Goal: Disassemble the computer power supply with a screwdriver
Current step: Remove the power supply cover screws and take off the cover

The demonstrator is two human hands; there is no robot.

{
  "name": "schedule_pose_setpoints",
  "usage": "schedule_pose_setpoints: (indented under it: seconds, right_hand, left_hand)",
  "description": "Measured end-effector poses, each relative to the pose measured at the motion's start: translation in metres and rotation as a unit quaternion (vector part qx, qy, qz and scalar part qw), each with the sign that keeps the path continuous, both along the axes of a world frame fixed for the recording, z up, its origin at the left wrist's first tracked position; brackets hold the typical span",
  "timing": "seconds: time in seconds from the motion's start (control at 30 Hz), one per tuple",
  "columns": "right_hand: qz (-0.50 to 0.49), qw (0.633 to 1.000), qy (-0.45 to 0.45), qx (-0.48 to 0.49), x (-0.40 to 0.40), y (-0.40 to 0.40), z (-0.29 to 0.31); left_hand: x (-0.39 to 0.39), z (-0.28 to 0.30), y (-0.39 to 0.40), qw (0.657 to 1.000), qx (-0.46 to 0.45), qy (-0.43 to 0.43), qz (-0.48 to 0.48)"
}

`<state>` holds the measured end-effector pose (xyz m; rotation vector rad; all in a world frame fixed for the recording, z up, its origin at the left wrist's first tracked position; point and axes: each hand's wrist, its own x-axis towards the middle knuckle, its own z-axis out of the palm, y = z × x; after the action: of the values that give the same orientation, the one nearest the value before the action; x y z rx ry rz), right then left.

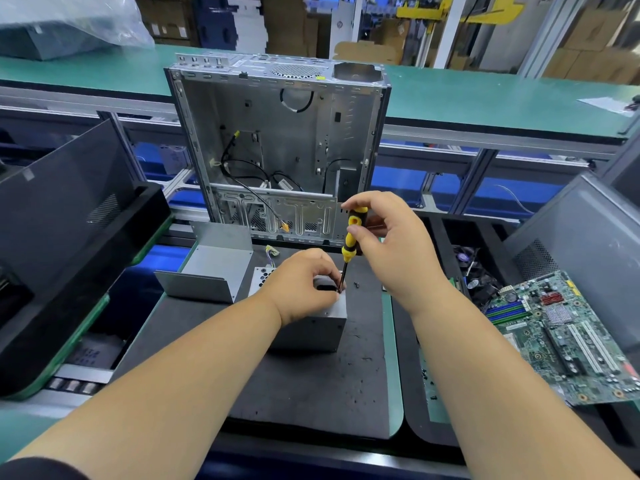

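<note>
A grey metal power supply (313, 332) stands on the dark mat (311, 393) in the middle. My left hand (299, 287) grips its top, covering most of the upper face. My right hand (391, 247) holds a yellow-and-black screwdriver (352, 235) nearly upright by the handle. The tip touches the top of the power supply right beside my left fingers. A small black screw (356, 285) lies on the mat just right of the tip.
An open, gutted computer case (277, 140) stands behind the mat. A bent grey metal cover (211, 271) lies at the left. A green motherboard (568, 337) rests at the right over a bin of parts. Dark side panels (59, 209) lean at the left.
</note>
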<state>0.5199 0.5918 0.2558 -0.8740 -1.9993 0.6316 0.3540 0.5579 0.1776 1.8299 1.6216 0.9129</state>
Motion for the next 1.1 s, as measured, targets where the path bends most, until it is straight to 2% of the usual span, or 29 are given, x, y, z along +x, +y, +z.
schedule_pose_setpoints:
  seconds: [0.27,0.43,0.7,0.9,0.97,1.1]
  right_hand:
    - [0.016,0.998,-0.012,-0.053,0.004,-0.005,0.005]
    - [0.036,0.995,0.031,-0.084,0.009,-0.007,0.005]
    - [-0.001,0.994,0.042,-0.099,0.014,-0.002,-0.001]
    - [-0.048,0.999,-0.005,0.023,0.007,-0.001,-0.002]
    - [-0.052,0.998,-0.01,0.024,0.004,-0.001,0.001]
    - [0.003,0.999,-0.015,-0.031,0.0,-0.001,0.005]
  left_hand:
    - [0.002,-0.003,0.003,1.0,0.006,0.016,0.012]
    - [0.002,-0.002,0.003,0.999,0.008,0.046,0.007]
    - [0.001,-0.002,0.003,0.998,-0.005,0.058,0.002]
    - [0.002,-0.003,0.002,0.999,0.014,0.037,-0.003]
    - [0.001,-0.003,0.002,1.0,0.012,0.026,-0.01]
    - [0.0,-0.002,0.001,1.0,0.005,0.025,-0.008]
